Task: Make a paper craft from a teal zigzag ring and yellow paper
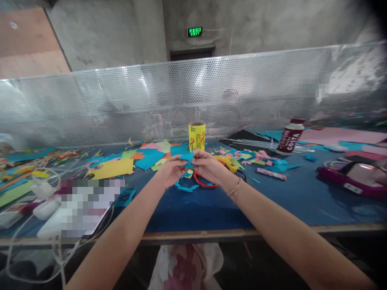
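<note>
Between my two hands, over the middle of the blue table (181, 215), is a small piece of blue paper (187, 159). My left hand (173, 171) pinches its left side. On the right side, the fingers of my right hand (208, 166) are closed on it too. Just behind the hands stands a yellow cardboard tube (197, 136). Beneath them lie red-handled scissors (205, 184), partly hidden, and blue paper scraps (186, 187). A yellow glue gun (228, 163) rests beside my right wrist, its front covered by the hand.
Coloured paper sheets (149, 158) and scraps spread behind my left hand. A tilted-looking COSTA bottle (290, 137) stands back right, near clear sticks (256, 144). A purple-edged object (350, 183) is far right. White cables (57, 257) hang over the front left edge. A perforated metal screen (121, 106) borders the back.
</note>
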Motion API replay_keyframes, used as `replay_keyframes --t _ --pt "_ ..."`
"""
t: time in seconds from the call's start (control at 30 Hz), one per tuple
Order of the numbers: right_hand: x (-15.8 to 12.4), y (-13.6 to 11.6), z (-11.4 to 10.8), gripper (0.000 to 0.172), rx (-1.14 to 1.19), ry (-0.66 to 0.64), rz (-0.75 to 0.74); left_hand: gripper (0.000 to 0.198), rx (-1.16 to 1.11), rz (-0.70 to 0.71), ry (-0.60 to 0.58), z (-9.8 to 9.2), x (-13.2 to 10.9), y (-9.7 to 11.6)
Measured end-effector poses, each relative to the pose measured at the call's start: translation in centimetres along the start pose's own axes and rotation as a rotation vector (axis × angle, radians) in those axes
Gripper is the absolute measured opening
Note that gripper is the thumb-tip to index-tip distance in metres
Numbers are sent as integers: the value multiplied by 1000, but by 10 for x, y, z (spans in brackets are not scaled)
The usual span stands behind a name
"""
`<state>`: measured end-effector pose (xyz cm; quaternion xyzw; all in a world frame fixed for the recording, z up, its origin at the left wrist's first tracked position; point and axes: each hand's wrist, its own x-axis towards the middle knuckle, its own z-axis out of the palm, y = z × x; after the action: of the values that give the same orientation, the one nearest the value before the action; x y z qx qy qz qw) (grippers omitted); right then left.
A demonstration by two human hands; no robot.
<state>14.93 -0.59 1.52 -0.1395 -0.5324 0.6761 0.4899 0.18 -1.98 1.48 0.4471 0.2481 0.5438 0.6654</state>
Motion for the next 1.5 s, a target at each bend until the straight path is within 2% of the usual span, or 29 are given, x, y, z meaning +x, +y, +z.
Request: replay_keyframes --t 0.23,0.37,0.63,0.87,1.1,1.5 --pt "1 -1 -1 17 44 12 77 16 -53 -49 -1 1 -2 3" --pt "1 0 -3 16 43 0 89 17 -41 -71 -42 0 -3 6" --pt "1 0 -1 16 94 5 101 15 -18 -54 -77 1 -4 7" --pt "2 1 -2 16 117 -26 94 21 -76 -40 -142 -5 -2 4" --pt "2 1 -2 16 144 22 87 18 -42 19 -108 -2 -1 2" --pt "2 0 -1 15 132 2 81 11 -42 -4 -94 -3 0 2"
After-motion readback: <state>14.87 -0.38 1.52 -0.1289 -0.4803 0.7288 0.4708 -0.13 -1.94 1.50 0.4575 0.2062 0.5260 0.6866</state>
